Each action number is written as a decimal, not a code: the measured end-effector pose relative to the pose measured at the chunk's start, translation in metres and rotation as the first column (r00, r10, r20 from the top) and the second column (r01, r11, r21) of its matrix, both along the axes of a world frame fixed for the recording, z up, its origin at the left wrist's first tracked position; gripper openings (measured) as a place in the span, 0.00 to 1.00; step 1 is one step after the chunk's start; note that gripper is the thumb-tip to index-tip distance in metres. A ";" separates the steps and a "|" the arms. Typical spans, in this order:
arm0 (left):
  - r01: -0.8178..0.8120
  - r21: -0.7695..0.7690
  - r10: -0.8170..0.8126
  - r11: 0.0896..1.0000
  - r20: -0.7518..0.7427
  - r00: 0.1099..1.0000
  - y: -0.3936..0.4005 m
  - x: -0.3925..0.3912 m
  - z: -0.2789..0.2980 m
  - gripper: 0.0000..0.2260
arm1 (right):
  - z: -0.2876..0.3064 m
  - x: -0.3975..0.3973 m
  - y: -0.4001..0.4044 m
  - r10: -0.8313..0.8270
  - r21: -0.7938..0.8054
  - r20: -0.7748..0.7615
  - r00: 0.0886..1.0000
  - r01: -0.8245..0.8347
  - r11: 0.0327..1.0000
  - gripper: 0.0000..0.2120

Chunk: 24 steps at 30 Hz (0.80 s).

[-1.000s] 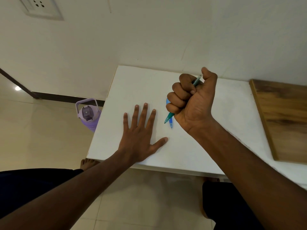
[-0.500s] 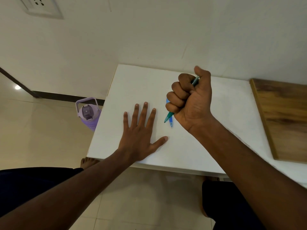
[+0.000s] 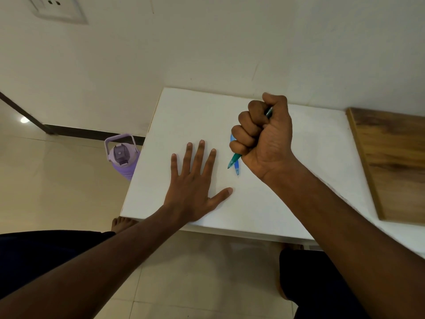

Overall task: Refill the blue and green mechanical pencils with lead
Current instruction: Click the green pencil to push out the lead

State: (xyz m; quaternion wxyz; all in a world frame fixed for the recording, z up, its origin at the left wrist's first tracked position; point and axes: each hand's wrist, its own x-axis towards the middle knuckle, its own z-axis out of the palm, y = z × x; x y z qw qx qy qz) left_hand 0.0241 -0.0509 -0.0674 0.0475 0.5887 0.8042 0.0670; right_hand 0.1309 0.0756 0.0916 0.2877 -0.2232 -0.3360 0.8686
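Green pencil (image 3: pixel 234 159) in fisted right hand (image 3: pixel 264 137), perhaps thumb on cap.

White table (image 3: pixel 287 203), teal-green pencil (image 3: pixel 234 160), blue pencil (image 3: pixel 236 168), lilac bottle (image 3: pixel 124 161), brown wood-grain board (image 3: pixel 395 164).

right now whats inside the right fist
The right hand is closed around a green pencil and a blue pencil; only their ends show. Their middles are covered, and any lead cannot be seen.

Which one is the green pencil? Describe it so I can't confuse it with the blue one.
On the white table, find the right hand, closed in a fist. The green pencil runs through that fist, tip pointing down-left. The blue pencil is crossed beneath it.
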 end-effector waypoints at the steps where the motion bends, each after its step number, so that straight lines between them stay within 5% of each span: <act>1: 0.000 0.003 0.000 1.000 0.001 1.000 0.000 0.000 0.000 0.48 | 0.000 0.000 0.000 0.001 0.007 0.006 1.000 -0.001 1.000 0.25; 24: -0.001 0.026 0.001 1.000 0.005 1.000 0.000 0.000 -0.003 0.48 | -0.001 0.000 0.002 -0.015 0.019 -0.046 0.999 0.016 1.000 0.23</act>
